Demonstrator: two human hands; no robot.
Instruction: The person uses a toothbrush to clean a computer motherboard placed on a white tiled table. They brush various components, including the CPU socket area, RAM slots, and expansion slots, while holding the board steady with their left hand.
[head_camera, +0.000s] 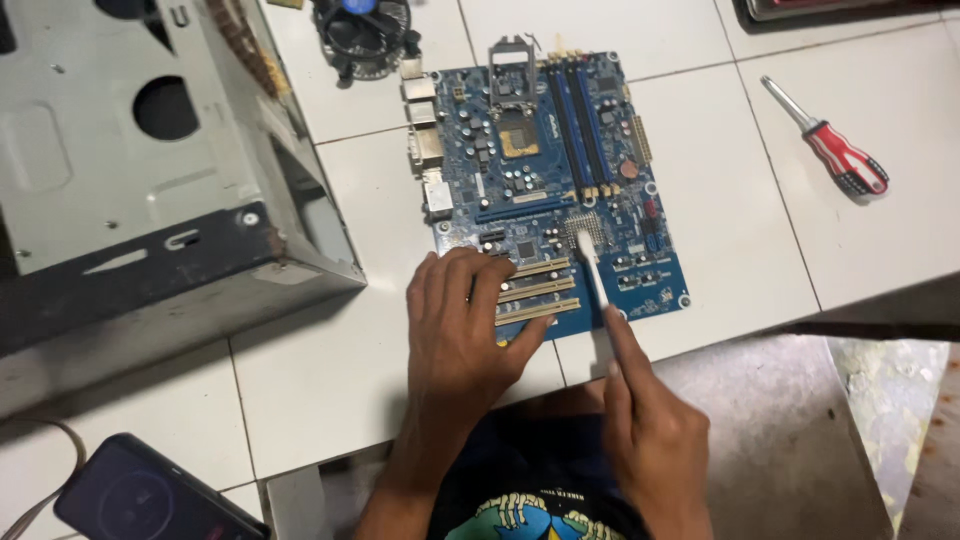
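A blue motherboard (555, 170) lies flat on the white tiled table (330, 370). My left hand (458, 325) rests palm down on its near left corner, fingers spread over the cream expansion slots (545, 290). My right hand (650, 430) grips a white toothbrush (592, 268) by the handle. The brush head touches the board near a small heatsink, right of the slots.
An open grey computer case (140, 170) lies at the left. A black cooler fan (363, 32) sits behind the board. A red-handled screwdriver (835, 150) lies at the right. A dark phone (150, 495) sits at the near left corner. The table edge runs right of my right hand.
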